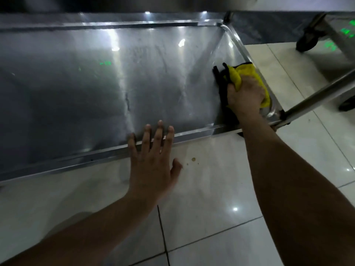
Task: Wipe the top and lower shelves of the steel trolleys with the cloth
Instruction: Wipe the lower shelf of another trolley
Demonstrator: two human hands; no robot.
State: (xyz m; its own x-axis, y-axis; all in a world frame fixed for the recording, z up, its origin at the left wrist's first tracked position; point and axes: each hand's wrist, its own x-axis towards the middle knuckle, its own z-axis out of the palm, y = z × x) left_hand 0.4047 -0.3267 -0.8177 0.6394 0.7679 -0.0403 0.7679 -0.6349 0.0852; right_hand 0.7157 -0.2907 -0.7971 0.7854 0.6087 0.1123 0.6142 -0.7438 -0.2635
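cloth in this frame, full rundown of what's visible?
The cloth is bright yellow with a dark black edge or backing, soft and bunched, like microfibre. It lies crumpled at the right end of the steel lower shelf, near the corner by the trolley leg. The right hand grips it from above, fingers curled into the folds, covering its middle. Yellow shows past the hand on both sides. Part is hidden under the palm.

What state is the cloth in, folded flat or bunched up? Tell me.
Bunched up. The yellow cloth is crumpled in the right hand, with folds sticking out past the fingers, at the right end of the steel shelf.
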